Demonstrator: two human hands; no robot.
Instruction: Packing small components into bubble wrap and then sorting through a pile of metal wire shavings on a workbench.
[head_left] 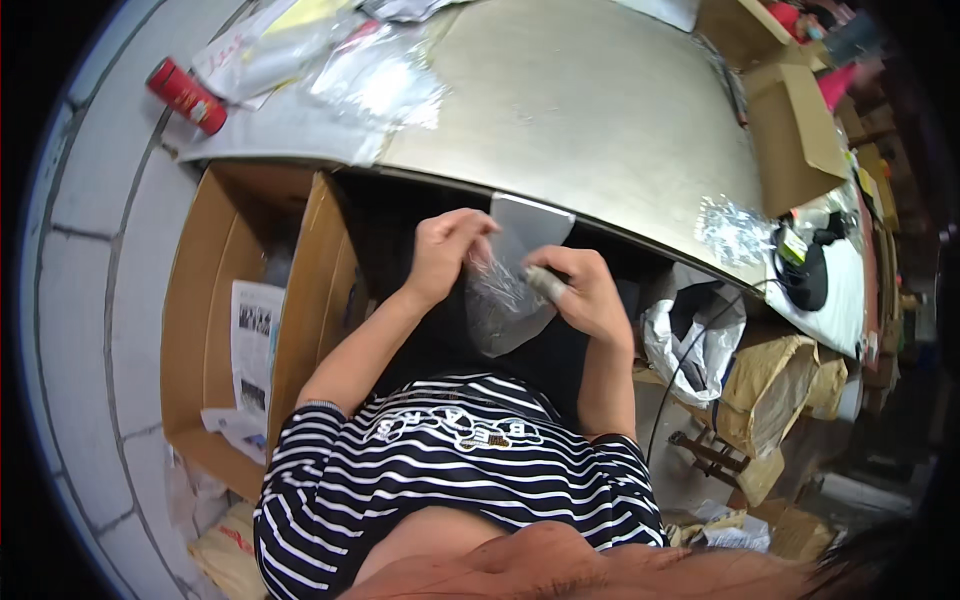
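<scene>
A thin clear plastic bag (505, 320) hangs over my lap, crumpled and shiny, in front of the table edge. The fingers of my left hand (445, 255) are pinched together at the bag's upper left. On the other side, my right hand (590, 295) has its fingers closed at the bag's upper right; a pale wrap covers one digit. Just beyond both hands, a translucent greyish flat sheet (532, 222) with a white edge reaches up to the table edge; I cannot tell whether it is part of the bag.
Ahead stands a metal-topped table (560, 100) with clear plastic packaging (385, 85) and a red cylinder (187, 95) at its left. An open carton (185, 330) holding printed paper stands left. To the right are a cardboard box (795, 140), a white plastic bag (690, 345) and a black cable (690, 350).
</scene>
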